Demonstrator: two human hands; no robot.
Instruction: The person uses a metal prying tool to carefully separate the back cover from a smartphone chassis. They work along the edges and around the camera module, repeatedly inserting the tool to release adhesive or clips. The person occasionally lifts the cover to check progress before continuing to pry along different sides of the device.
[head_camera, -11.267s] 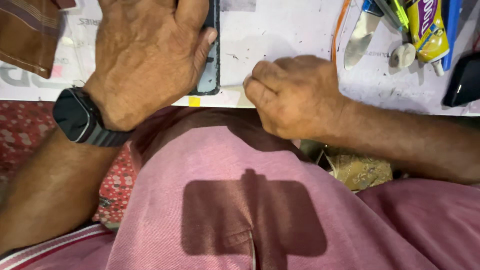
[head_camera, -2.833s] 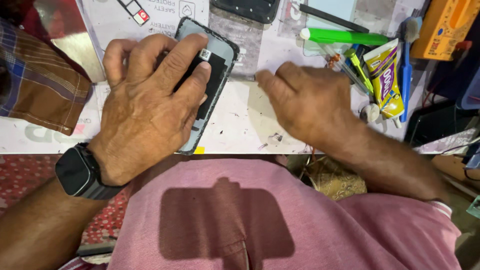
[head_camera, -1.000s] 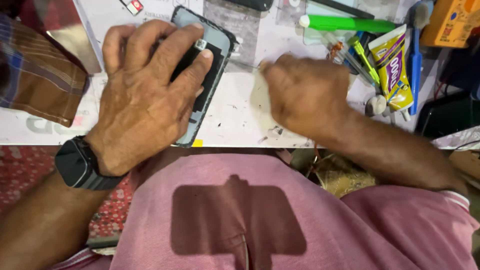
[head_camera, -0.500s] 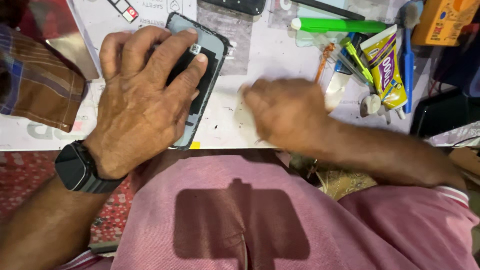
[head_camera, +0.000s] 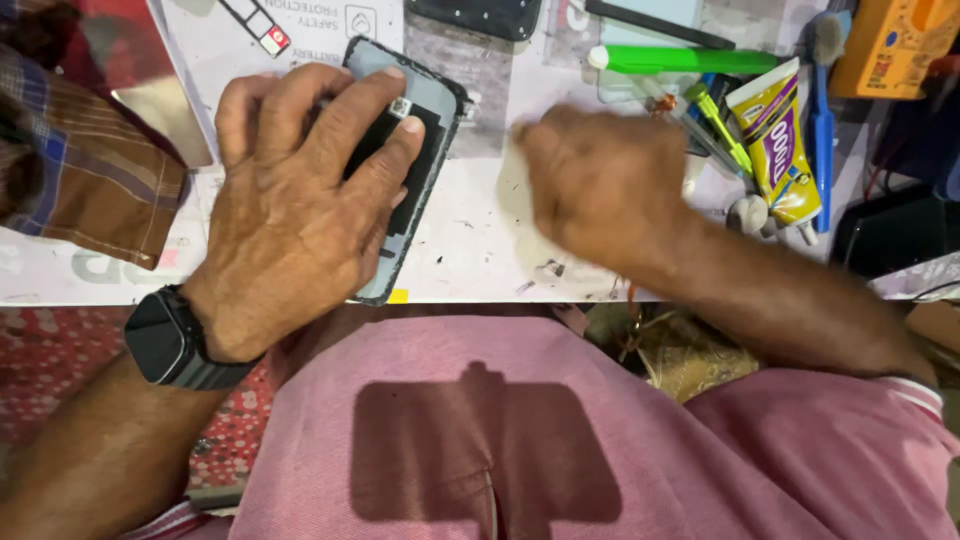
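My left hand (head_camera: 290, 210), with a dark smartwatch (head_camera: 170, 340) on its wrist, presses flat on an opened phone body (head_camera: 440, 105) that lies tilted on the white work mat (head_camera: 470, 250). The fingers spread over the phone's dark inside and cover most of it. To the right of the phone, my right hand (head_camera: 600, 180) is blurred by motion low over the mat. Its fingers curl on what looks like a pale wipe (head_camera: 515, 195), which shows at the fingertips.
At the back right lie a green marker (head_camera: 680, 60), a yellow glue tube (head_camera: 780, 150), a blue brush (head_camera: 822, 120) and an orange device (head_camera: 895, 45). A dark phone part (head_camera: 475, 15) sits at the top edge. A plaid cloth (head_camera: 90, 170) lies left.
My right hand has swept back and forth across the mat beside the phone, now further from me. The left hand has stayed pressed on the phone.
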